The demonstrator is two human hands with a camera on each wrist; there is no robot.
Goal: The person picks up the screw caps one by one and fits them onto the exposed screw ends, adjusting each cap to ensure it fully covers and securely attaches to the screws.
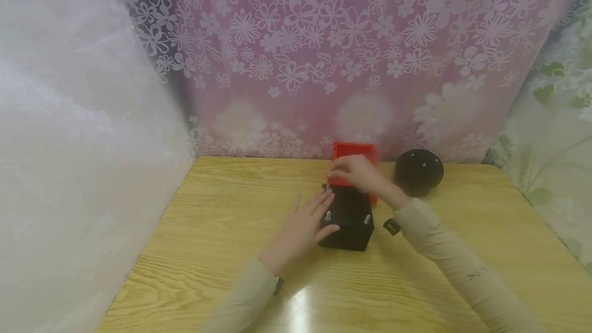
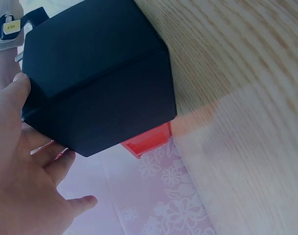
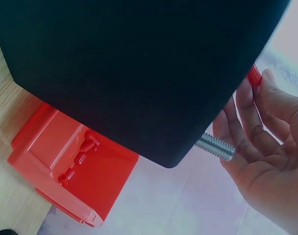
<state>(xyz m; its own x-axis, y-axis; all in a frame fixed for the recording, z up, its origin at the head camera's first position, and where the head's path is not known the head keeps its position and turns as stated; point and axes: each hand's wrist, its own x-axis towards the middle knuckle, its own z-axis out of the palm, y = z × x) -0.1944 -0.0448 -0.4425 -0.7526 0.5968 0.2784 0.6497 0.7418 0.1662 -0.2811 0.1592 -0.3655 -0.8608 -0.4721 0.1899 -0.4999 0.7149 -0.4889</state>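
Observation:
A black box [image 1: 349, 204] stands on the table with threaded metal bolts [image 1: 367, 219] sticking up from its top. My left hand [image 1: 300, 227] lies along the box's left side, fingers extended over the top edge. In the left wrist view its thumb and fingers touch the box's edge without curling round it. Above the far left corner, my right hand [image 1: 358, 171] pinches a small red cylindrical piece [image 3: 255, 76] between thumb and fingers. That piece is partly hidden behind the box in the right wrist view, near a bare bolt [image 3: 215, 146].
Behind the box sits an open red bin [image 1: 353, 147], holding several small red pieces [image 3: 89, 143]. A black round object [image 1: 418, 171] with metal studs on top stands at the back right. A floral curtain [image 1: 287, 66] hangs along the wooden table's [image 1: 222, 209] far edge.

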